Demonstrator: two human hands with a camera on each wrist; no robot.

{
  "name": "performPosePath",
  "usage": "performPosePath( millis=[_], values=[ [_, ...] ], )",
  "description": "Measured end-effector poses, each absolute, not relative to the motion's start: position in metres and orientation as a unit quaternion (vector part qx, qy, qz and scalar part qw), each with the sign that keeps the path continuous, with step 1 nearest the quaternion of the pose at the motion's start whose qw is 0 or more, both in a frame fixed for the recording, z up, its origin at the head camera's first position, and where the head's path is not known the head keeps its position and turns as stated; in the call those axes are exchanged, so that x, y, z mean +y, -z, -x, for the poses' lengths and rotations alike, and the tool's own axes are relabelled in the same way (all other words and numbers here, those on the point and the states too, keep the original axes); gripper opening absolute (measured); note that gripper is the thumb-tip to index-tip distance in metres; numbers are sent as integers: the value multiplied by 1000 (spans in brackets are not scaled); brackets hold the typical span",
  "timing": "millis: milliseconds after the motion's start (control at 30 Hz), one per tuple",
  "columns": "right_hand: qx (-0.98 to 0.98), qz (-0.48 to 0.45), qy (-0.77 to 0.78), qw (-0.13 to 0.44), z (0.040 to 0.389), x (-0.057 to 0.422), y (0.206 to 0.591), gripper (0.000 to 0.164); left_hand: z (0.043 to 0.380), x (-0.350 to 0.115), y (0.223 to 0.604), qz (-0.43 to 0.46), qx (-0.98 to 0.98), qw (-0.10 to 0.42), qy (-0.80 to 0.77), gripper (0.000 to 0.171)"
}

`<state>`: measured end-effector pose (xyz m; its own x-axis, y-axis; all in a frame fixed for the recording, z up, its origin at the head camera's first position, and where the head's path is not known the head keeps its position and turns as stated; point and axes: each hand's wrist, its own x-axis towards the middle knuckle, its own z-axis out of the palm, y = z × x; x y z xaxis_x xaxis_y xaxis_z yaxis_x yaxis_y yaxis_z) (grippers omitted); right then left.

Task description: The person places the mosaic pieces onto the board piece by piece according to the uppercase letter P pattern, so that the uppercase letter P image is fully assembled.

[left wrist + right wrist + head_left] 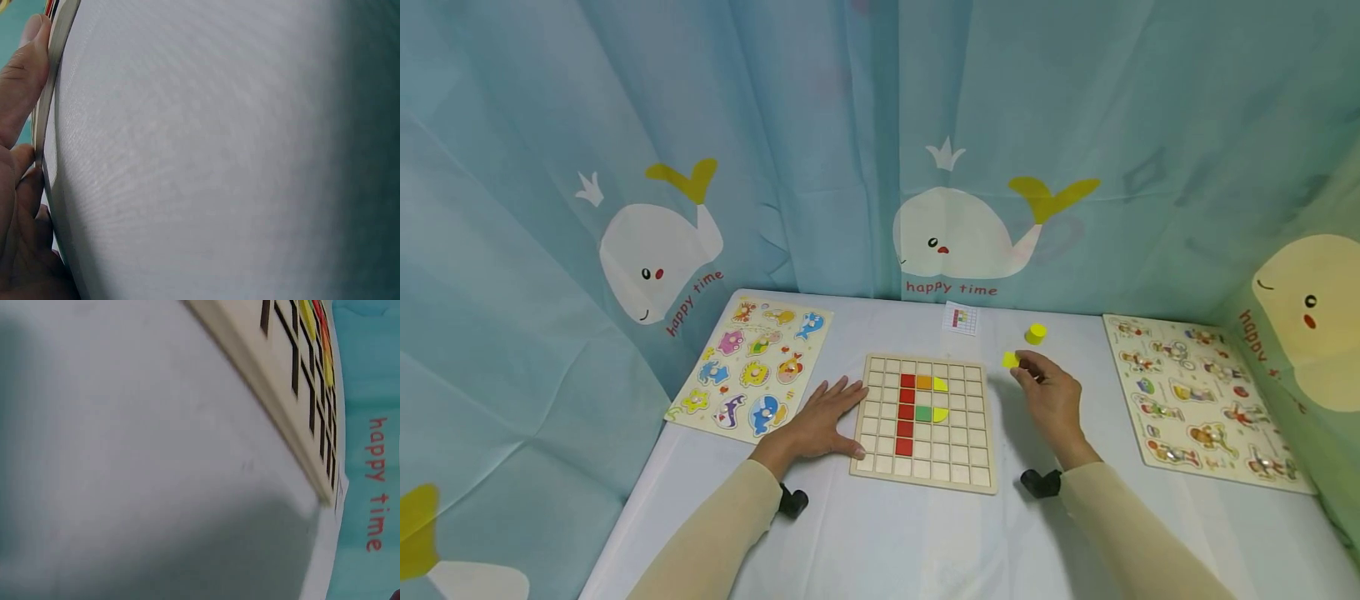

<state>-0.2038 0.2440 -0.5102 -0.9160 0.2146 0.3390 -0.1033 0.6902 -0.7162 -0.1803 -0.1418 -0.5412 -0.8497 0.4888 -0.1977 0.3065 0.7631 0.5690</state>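
Observation:
A square wooden grid board (922, 482) lies on the table, with a column of red tiles (906, 413), an orange tile (926, 382), a green tile (922, 413) and two yellow quarter-round tiles (940, 384) set in its cells. My left hand (822, 421) rests at the board's left edge, fingers spread; in the left wrist view its thumb (25, 75) lies against the board's side. Right of the board, my right hand (1051, 402) pinches a small yellow tile (1010, 360) between thumb and fingertips. The right wrist view shows the board's edge (262, 387), not the held tile.
Behind the right hand stands a yellow cylinder (1036, 334). A small printed pattern card (961, 318) lies behind the board. Sea-animal (801, 371) and figure (1180, 371) puzzle boards flank the work area left and right. A blue whale-print curtain (820, 208) hangs behind the table.

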Motion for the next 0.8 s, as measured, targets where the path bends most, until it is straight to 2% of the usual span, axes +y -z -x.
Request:
performPosePath(
  millis=[567,800],
  values=[
    [-902,-22,-421,91,196,200,512,29,180,-141,539,-213,924,172,-267,113],
    [-908,-54,-416,17,194,189,519,29,180,-141,538,-212,925,172,-265,112]
  ],
)
